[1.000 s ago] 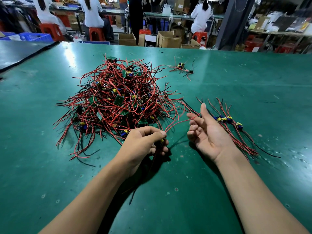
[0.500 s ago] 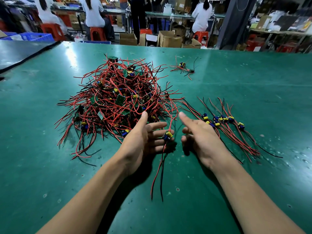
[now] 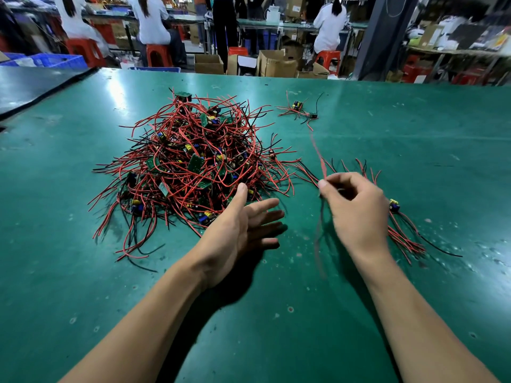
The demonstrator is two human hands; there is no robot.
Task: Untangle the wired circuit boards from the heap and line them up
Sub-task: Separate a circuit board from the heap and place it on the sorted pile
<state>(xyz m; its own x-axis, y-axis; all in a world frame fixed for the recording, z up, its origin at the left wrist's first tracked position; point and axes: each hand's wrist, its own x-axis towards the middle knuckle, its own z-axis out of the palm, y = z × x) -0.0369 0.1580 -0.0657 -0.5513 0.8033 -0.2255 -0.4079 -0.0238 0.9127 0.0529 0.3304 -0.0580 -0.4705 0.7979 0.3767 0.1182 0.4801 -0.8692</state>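
Note:
A heap of small green circuit boards tangled in red and black wires point(image 3: 193, 167) lies on the green table point(image 3: 414, 150) at centre left. My left hand point(image 3: 243, 225) hovers just in front of the heap's near edge, palm turned inward, fingers straight, holding nothing. My right hand point(image 3: 356, 211) is curled and pinches one wired board point(image 3: 320, 161), whose blurred red and black wires stream above and below the fingers. Under and right of that hand lies a row of lined-up boards point(image 3: 401, 222), partly hidden by the hand.
A small separate tangle of boards point(image 3: 300, 110) lies at the far side of the table. A dark mat point(image 3: 33, 84) covers the far left corner. Beyond the table are cardboard boxes point(image 3: 276, 64), red stools and seated people.
My left hand let go of the wired board and opened. My right hand took that board, closed on it and carried it rightward over the lined-up row.

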